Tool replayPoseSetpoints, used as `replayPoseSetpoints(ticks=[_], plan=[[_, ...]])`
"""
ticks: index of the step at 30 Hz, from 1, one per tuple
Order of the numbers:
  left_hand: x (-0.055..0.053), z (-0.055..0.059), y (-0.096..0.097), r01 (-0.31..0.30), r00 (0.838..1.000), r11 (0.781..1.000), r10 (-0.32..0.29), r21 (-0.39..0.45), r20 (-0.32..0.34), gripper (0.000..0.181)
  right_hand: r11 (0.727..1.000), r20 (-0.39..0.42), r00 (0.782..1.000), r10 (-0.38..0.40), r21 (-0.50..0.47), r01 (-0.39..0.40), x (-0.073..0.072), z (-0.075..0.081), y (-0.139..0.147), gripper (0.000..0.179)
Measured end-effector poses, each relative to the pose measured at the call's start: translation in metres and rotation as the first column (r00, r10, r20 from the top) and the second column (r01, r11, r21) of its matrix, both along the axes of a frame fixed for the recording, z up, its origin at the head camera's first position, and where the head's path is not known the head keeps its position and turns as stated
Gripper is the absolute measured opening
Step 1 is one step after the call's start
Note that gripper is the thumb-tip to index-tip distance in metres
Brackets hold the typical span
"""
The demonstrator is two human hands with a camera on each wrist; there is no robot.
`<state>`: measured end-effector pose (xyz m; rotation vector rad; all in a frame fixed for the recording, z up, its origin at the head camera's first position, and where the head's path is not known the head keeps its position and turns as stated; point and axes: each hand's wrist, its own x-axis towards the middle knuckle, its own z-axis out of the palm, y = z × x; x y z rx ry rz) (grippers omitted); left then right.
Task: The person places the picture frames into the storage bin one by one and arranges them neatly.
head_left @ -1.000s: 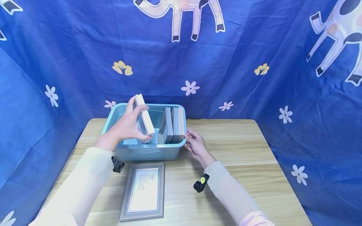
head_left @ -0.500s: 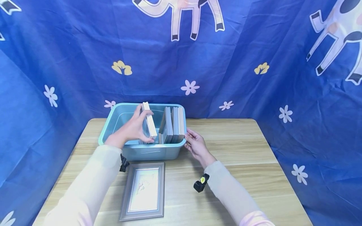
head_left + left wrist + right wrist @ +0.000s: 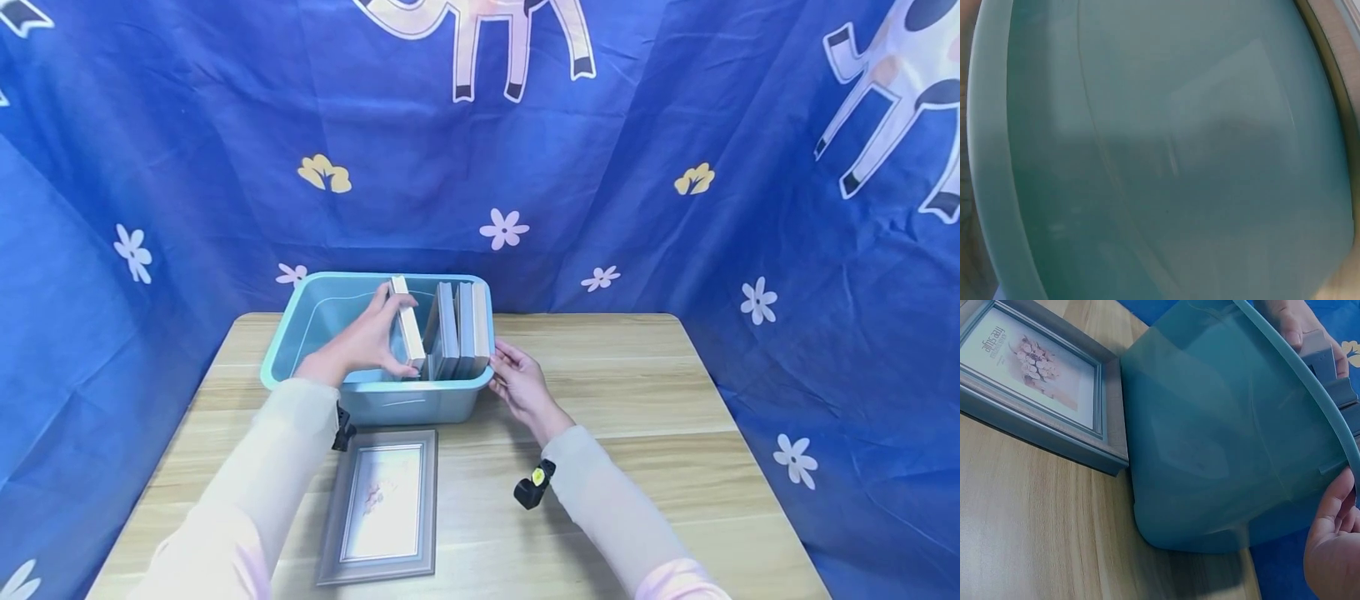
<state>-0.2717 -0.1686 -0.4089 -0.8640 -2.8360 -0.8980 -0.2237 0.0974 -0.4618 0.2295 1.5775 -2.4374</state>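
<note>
My left hand reaches into a light-blue plastic bin in the head view. Its thumb and fingers grip a white-edged picture frame by opposite ends; the frame stands on edge, leaning slightly. Just right of it, several grey and pale picture frames stand upright against the bin's right end. At the bin's right front corner, my right hand pinches the rim, which the right wrist view also shows. Only the bin's wall fills the left wrist view, without the hand.
A larger grey picture frame with a flower print lies face up on the wooden table, in front of the bin. A blue patterned curtain closes off the back and sides.
My left hand has lowered the white-edged frame into the bin and carried it rightward, close to the standing frames. The right hand has stayed at the rim.
</note>
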Motion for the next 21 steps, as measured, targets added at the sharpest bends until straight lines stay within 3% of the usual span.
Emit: replayPoseSetpoints(ticks=[7, 21], plan=[[-0.002, -0.001, 0.008, 0.004, 0.999, 1.000, -0.004, -0.003, 0.051, 0.107, 1.000, -0.004, 1.000, -0.001, -0.002, 0.001, 0.000, 0.001, 0.001, 0.042], [-0.004, -0.004, 0.023, 0.032, 0.998, 0.999, -0.032, 0.002, 0.061, 0.104, 1.000, -0.014, 1.000, 0.011, 0.004, -0.011, 0.001, -0.001, 0.003, 0.042]])
